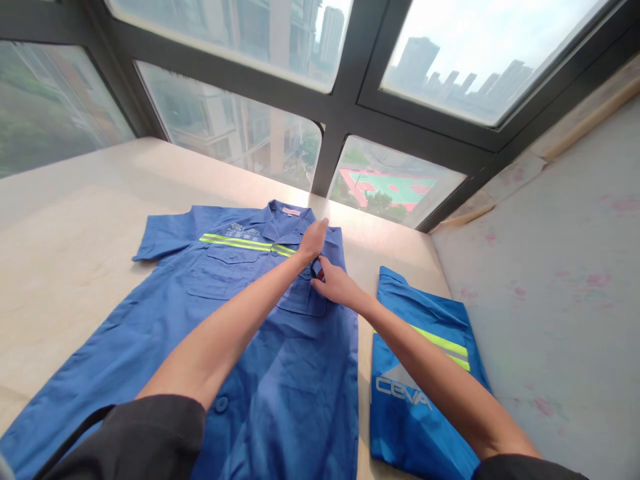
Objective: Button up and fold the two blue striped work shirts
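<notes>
A blue short-sleeved work shirt (280,373) lies spread face up, with its collar toward the window, a yellow-green reflective stripe across the chest and buttoned pocket flaps. Its right side runs nearly straight, and no sleeve sticks out there. My left hand (314,240) is closed on the cloth near the right shoulder, its fingers partly hidden. Just below it, my right hand (338,285) pinches a bit of the shirt between thumb and fingers above the right chest pocket. A small dark spot shows between the hands; what it is, I cannot tell.
A folded brighter blue garment (400,427) with a reflective stripe and white CEVA lettering lies to the right, partly under my right forearm. Dark-framed windows (327,160) stand behind the pale ledge (65,220). A flower-patterned wall (560,280) bounds the right side.
</notes>
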A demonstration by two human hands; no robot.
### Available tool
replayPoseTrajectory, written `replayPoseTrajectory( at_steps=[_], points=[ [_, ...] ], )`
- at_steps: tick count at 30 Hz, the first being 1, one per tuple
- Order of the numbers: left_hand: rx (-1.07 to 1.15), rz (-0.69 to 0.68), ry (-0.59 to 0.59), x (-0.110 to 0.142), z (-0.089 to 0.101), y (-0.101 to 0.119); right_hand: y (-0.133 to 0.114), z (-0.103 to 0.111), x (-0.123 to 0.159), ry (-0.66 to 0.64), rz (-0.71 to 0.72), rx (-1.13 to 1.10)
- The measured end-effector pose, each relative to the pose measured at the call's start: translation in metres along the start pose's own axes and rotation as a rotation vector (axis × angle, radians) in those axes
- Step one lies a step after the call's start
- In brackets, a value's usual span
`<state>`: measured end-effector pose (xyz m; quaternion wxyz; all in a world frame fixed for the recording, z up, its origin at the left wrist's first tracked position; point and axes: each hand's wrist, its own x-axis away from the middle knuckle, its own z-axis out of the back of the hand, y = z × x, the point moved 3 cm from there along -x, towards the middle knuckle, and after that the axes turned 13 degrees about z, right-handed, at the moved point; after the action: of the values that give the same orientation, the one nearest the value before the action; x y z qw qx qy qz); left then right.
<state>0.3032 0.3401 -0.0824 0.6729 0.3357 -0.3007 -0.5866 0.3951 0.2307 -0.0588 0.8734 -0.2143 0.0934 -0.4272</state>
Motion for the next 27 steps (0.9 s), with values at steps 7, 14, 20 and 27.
replayPoseTrajectory(
  at_steps=[7, 14, 20, 27],
  points=[
    [-0.53, -0.452, 0.012, 0.039, -0.003, 0.017, 0.014, 0.0, 0.028, 0.057, 0.092, 0.296],
    [-0.678, -0.503, -0.232, 0.03, -0.048, 0.003, 0.023, -0.03, 0.073, -0.051, 0.068, 0.272],
    [-0.691, -0.418, -0.27, 0.02, -0.059, -0.003, -0.005, -0.028, 0.104, -0.126, -0.069, 0.266],
    [-0.706, -0.423, -0.265, 0.02, -0.057, -0.003, -0.006, 0.003, 0.085, 0.079, 0.01, 0.265]
  ],
)
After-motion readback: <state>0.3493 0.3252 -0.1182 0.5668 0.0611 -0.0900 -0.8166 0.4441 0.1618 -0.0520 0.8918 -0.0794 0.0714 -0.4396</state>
